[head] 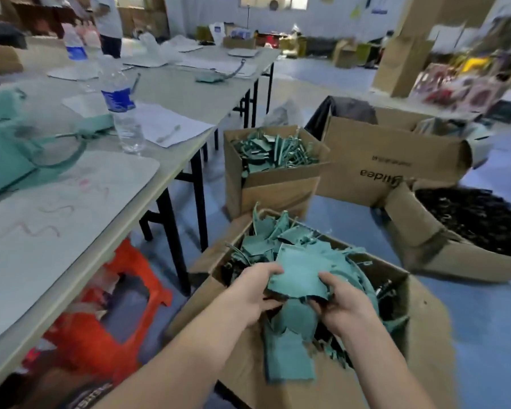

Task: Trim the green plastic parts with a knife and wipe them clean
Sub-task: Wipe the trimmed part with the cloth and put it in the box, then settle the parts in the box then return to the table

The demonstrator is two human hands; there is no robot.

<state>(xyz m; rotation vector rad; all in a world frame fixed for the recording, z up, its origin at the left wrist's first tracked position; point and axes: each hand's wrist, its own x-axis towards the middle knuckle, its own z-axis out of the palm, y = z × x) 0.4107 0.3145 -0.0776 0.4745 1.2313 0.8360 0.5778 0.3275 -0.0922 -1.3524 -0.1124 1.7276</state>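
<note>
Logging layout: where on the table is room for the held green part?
The white mat, between the green housing and the table edge, is bare; so is tabletop beyond the water bottle. The near cardboard box of green parts is crammed.

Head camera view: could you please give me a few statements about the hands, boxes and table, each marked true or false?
1. The left hand and right hand both grip one green plastic part over the nearest cardboard box. True.
2. The water bottle lies on its side on the table. False: it stands upright.
3. The farther box beside the table also holds green pieces. True.
4. The orange stool stands on top of the table. False: it sits on the floor beneath the table's edge.
</note>
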